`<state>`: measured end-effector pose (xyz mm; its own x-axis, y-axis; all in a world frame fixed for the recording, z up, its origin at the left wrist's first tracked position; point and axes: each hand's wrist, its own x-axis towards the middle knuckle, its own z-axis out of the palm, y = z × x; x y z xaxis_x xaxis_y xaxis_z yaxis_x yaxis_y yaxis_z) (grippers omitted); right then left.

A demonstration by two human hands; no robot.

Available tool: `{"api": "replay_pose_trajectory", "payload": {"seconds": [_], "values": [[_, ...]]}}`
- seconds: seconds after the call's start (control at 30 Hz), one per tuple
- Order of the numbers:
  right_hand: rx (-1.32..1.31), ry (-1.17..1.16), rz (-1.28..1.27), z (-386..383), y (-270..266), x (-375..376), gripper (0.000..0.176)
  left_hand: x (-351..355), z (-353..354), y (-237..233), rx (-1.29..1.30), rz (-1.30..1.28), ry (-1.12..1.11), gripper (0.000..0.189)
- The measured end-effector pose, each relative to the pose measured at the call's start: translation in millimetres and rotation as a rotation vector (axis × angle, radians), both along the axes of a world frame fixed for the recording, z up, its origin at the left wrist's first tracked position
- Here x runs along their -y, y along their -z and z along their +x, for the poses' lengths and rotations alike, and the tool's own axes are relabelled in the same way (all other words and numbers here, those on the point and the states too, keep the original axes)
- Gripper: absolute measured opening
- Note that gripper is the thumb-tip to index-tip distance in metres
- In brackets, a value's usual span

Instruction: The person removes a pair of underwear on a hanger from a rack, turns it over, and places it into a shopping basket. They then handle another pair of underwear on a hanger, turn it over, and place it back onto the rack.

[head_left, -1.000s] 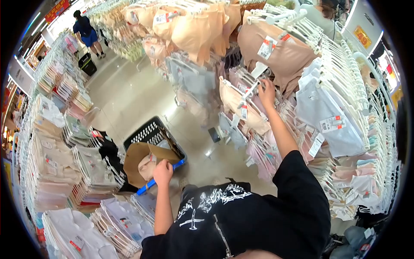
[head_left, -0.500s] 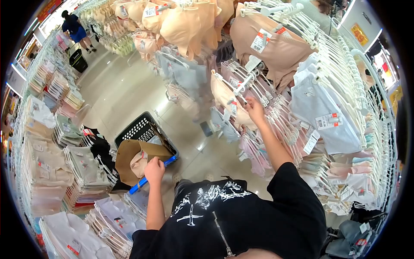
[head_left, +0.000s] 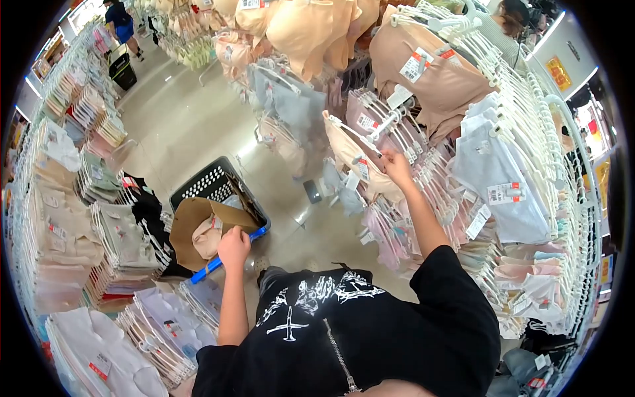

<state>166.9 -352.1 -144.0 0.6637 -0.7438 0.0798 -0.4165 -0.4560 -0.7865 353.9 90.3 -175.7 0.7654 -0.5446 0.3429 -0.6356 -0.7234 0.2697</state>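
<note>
The left hand [head_left: 233, 249] has its fingers around the blue plastic handle [head_left: 206, 269] along the near edge of the black perforated basket [head_left: 205, 185], likely steadying it. The right hand [head_left: 398, 169], fingers narrow, touches the upper edge of a peach cloth garment [head_left: 346, 149]; whether it pinches, I cannot tell. The garment hangs at the rack's [head_left: 455, 25] aisle edge, probably for easy reach.

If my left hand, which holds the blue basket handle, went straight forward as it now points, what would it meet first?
Your left hand would probably meet the open brown box or bag in the black basket, though depth is unclear.
</note>
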Motion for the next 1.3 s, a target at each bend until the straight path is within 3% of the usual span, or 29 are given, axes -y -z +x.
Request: {"api": "replay_pose_trajectory", "payload": {"seconds": [0.07, 0.1, 0.2, 0.3, 0.53, 0.83, 1.1, 1.2, 1.3], "values": [[-0.044, -0.005, -0.075, 0, 1, -20, 0.020, 0, 1, 2, 0.000, 0.011, -0.007, 0.012], [-0.088, -0.017, 0.073, 0, -2, -36, 0.020, 0, 1, 2, -0.006, 0.012, -0.010, 0.012], [-0.236, -0.162, 0.009, -3, 6, -70, 0.021, 0, 0, 1, -0.024, 0.012, -0.013, 0.013], [-0.211, -0.275, -0.159, -5, 17, -98, 0.018, -1, 0, -1, -0.020, -0.002, -0.003, 0.013], [-0.191, -0.372, -0.094, -10, -1, -128, 0.022, 0, 0, 1, -0.017, 0.027, -0.023, 0.013], [-0.172, -0.143, -0.033, -14, 3, -101, 0.022, -1, 1, 2, -0.012, 0.045, -0.023, 0.011], [0.129, 0.036, 0.083, -1, -22, -22, 0.019, -3, 0, 5, 0.007, 0.036, -0.021, 0.012], [-0.075, 0.084, -0.280, 12, -22, -15, 0.020, -2, 1, 8, 0.006, 0.006, -0.011, 0.012], [-0.125, 0.108, -0.345, 14, -30, -21, 0.021, -3, 0, 7, -0.003, -0.008, 0.001, 0.011]]}}
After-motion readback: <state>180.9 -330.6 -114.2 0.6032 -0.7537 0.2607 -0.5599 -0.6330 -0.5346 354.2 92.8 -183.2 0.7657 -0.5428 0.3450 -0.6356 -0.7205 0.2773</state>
